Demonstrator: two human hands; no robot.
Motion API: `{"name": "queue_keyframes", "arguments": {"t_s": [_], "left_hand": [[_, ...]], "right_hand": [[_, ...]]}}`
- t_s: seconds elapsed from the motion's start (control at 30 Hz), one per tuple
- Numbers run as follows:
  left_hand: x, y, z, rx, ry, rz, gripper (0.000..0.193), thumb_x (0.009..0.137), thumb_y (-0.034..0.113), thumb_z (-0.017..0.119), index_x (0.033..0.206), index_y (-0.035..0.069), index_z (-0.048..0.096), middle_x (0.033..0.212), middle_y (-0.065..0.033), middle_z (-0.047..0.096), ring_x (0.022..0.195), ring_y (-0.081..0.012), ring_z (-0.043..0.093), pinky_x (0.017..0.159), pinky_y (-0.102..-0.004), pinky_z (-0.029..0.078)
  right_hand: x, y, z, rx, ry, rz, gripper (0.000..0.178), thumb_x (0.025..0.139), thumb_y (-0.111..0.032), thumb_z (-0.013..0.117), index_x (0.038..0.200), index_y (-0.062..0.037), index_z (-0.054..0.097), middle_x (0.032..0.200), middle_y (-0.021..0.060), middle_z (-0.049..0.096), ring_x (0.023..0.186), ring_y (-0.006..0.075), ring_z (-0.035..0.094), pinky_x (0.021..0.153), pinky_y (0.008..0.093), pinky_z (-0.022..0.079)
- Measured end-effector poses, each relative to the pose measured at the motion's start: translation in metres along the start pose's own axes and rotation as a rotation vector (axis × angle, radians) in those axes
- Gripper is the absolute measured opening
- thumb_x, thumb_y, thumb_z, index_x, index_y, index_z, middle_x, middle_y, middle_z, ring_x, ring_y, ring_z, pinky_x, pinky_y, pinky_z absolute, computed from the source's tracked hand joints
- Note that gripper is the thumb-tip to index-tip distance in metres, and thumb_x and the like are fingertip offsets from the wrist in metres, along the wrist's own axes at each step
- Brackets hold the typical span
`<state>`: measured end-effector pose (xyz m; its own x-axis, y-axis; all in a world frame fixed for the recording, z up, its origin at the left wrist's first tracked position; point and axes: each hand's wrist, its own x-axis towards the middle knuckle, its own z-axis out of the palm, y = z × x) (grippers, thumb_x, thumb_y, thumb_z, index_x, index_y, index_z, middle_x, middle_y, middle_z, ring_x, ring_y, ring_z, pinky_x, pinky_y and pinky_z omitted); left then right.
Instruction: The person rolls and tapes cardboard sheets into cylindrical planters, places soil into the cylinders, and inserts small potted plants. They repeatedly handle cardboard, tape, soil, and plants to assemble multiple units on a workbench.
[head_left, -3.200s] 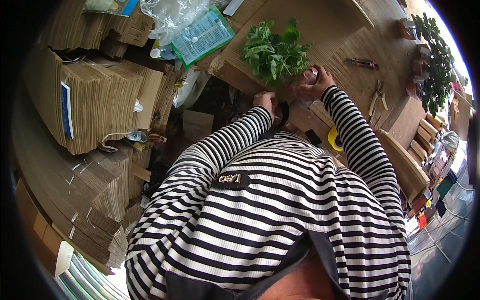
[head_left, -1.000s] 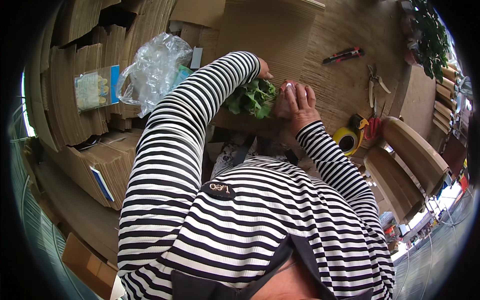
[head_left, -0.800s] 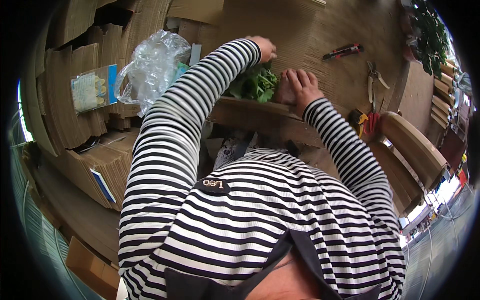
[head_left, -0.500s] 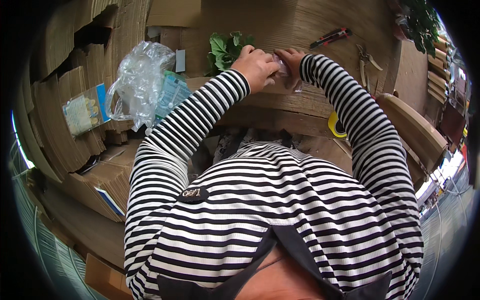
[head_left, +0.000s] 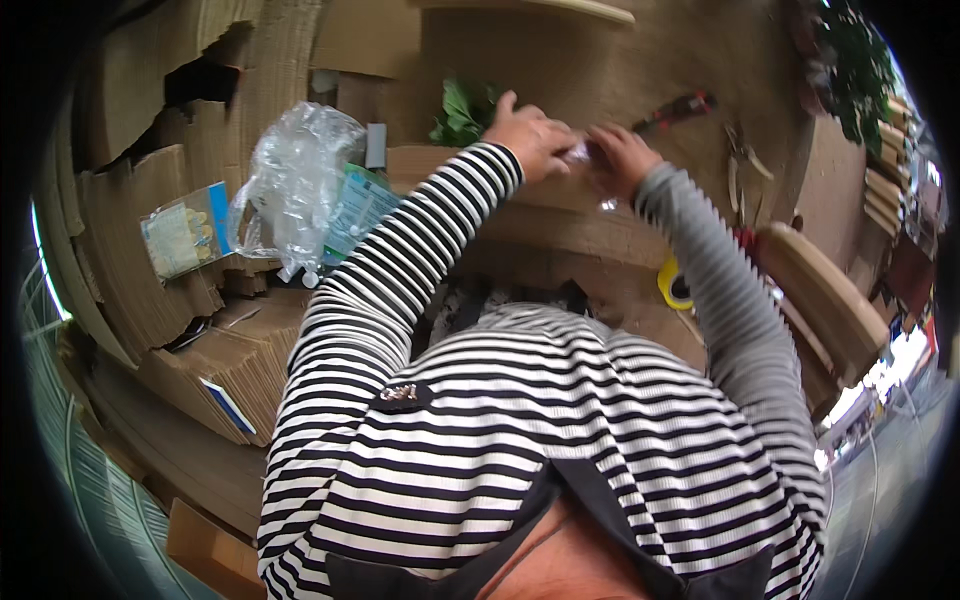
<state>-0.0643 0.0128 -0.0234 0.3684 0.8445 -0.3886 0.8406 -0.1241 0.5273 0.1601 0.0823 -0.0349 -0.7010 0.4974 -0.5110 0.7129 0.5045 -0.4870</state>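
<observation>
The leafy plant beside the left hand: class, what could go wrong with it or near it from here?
The leafy plant is right by the left hand, so its leaves might get bruised.

The clear plastic between the hands looks thin and could tear.

The knife lies near the right hand; a careless reach might knock it.

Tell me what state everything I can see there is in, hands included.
Left hand: fingers bent, at the wrap
Right hand: blurred, at the wrap
Wrap: clear, mostly hidden by the hands
Plant: leafy, partly behind the left hand
Knife: lying down, blade unclear
Pruners: lying, handles spread
Tape: on its roll
Bag: crumpled
Cardboard: stacked flat
</observation>
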Motion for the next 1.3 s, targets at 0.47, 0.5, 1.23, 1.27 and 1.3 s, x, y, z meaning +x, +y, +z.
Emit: {"name": "queue_keyframes", "arguments": {"t_s": [0.47, 0.5, 1.23, 1.27, 1.3], "left_hand": [[0.016, -0.041, -0.046, 0.125, -0.475, -0.148, 0.077, 0.102, 0.066, 0.024, 0.133, 0.009, 0.065, 0.137, -0.0138, 0.063, 0.142, -0.0318, 0.041, 0.121, -0.0626, 0.007], [0.017, -0.049, -0.047, 0.091, -0.494, -0.144, 0.077, 0.102, 0.066, 0.022, 0.134, 0.011, 0.065, 0.136, -0.0137, 0.063, 0.142, -0.0312, 0.041, 0.121, -0.0627, 0.008], [0.061, -0.11, -0.071, -0.208, -0.555, -0.37, 0.081, 0.1, 0.068, 0.03, 0.133, 0.002, 0.063, 0.136, -0.0228, 0.061, 0.129, -0.0381, 0.055, 0.112, -0.0438, 0.039], [0.06, -0.107, -0.073, -0.177, -0.496, -0.365, 0.075, 0.101, 0.064, 0.032, 0.133, 0.004, 0.063, 0.136, -0.0219, 0.061, 0.128, -0.0373, 0.055, 0.112, -0.0424, 0.04], [0.06, -0.102, -0.074, -0.134, -0.443, -0.373, 0.071, 0.101, 0.062, 0.034, 0.132, 0.006, 0.065, 0.134, -0.0204, 0.063, 0.128, -0.0352, 0.057, 0.112, -0.0455, 0.039]], "right_hand": [[-0.032, -0.039, 0.056, -0.286, 0.423, -0.007, 0.119, 0.056, -0.029, 0.093, 0.152, -0.0028, 0.028, 0.155, 0.021, 0.031, 0.145, 0.0446, 0.025, 0.122, 0.0519, 0.025], [-0.031, -0.042, 0.051, -0.266, 0.389, 0.018, 0.119, 0.056, -0.029, 0.093, 0.152, -0.003, 0.028, 0.154, 0.0209, 0.031, 0.144, 0.0443, 0.026, 0.122, 0.0519, 0.026], [0.05, -0.031, -0.057, -0.02, -0.189, 0.321, 0.129, 0.047, -0.028, 0.097, 0.155, -0.0093, 0.028, 0.153, 0.0202, 0.037, 0.132, 0.0443, 0.049, 0.111, 0.0461, 0.046], [0.054, -0.028, -0.059, -0.017, -0.196, 0.292, 0.13, 0.046, -0.028, 0.097, 0.155, -0.0084, 0.028, 0.153, 0.0207, 0.037, 0.132, 0.0441, 0.048, 0.112, 0.0456, 0.045], [0.058, -0.032, -0.066, 0.011, -0.219, 0.298, 0.131, 0.044, -0.029, 0.097, 0.154, -0.0061, 0.028, 0.152, 0.022, 0.037, 0.133, 0.0424, 0.048, 0.113, 0.0443, 0.045]]}}
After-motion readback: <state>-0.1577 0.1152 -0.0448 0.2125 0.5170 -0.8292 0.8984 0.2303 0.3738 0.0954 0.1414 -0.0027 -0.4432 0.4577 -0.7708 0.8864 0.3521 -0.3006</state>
